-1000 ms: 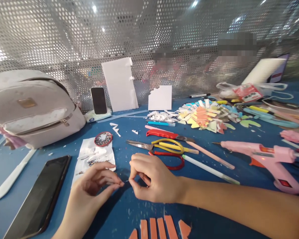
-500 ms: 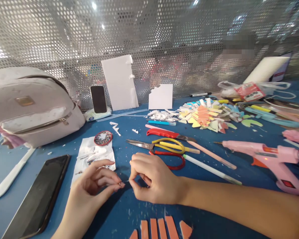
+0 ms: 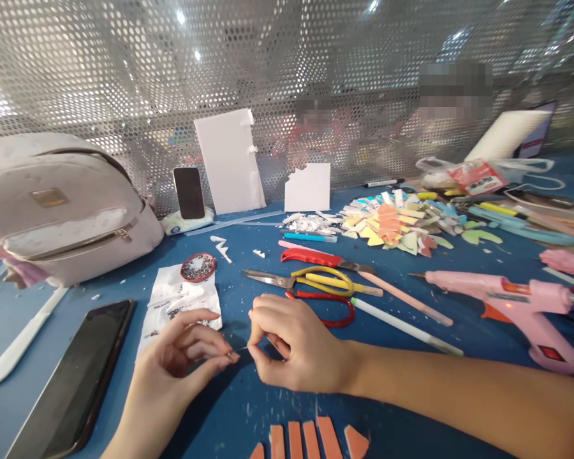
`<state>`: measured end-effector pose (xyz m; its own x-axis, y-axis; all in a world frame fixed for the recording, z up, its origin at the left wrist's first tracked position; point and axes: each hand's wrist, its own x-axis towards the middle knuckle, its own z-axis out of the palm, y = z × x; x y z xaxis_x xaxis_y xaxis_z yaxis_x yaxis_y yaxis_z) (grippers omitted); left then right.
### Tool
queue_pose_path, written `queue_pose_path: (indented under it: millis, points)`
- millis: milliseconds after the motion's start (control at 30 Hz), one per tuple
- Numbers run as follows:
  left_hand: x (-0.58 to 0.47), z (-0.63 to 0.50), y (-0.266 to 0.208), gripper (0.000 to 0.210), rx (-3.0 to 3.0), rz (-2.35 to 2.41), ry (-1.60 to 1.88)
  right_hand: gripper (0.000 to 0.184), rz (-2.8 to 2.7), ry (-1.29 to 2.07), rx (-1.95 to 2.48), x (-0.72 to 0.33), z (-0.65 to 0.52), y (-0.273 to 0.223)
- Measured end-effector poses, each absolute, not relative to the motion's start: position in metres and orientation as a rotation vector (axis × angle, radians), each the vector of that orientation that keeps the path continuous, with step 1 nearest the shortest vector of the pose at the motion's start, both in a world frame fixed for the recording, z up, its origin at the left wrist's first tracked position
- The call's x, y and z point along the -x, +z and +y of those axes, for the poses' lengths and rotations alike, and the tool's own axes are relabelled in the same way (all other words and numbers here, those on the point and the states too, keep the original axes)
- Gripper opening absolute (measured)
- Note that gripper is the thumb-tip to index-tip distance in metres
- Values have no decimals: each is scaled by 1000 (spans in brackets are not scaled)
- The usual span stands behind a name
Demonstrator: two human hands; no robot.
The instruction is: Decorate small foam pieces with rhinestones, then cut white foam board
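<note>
My left hand [image 3: 186, 363] pinches thumb against fingertip on something tiny, too small to name. From there a thin, pale strand [image 3: 242, 349], perhaps thread or wire, spans a short gap to my right hand [image 3: 291, 344]. Its thumb and forefinger are closed on the strand's other end. Behind my left hand lies a white paper sheet [image 3: 160, 287] with dark specks, and a round red-rimmed dish [image 3: 198, 268] of small beads or sequins on it. Scissors [image 3: 272, 278] with yellow and red handles rest just beyond my right hand. Several orange strips [image 3: 310, 438] lie nearest me.
On the left are a dark phone [image 3: 76, 382], a white plastic knife [image 3: 23, 344] and a pale backpack [image 3: 62, 210]. A pink glue gun [image 3: 516, 299] lies at right. Colored paper scraps [image 3: 392, 220] are heaped at the back, before a perforated metal panel [image 3: 268, 70].
Both hands keep their pinches and places, with the strand between them. Only a very slight shift of the camera view shows.
</note>
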<state>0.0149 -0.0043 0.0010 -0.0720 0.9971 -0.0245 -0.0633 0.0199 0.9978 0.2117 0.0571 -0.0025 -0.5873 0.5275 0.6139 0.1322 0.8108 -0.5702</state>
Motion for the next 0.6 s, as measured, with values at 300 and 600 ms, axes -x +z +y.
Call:
queue_pose_path:
  millis: [300,600]
  points:
    - [-16,-5,2,40,-1116,1215,1278,21,-2163,616,490,-211,57,-2]
    - [-17,-5,2,40,-1087,1219,1293,22,-2151,634,485,-211,57,-3]
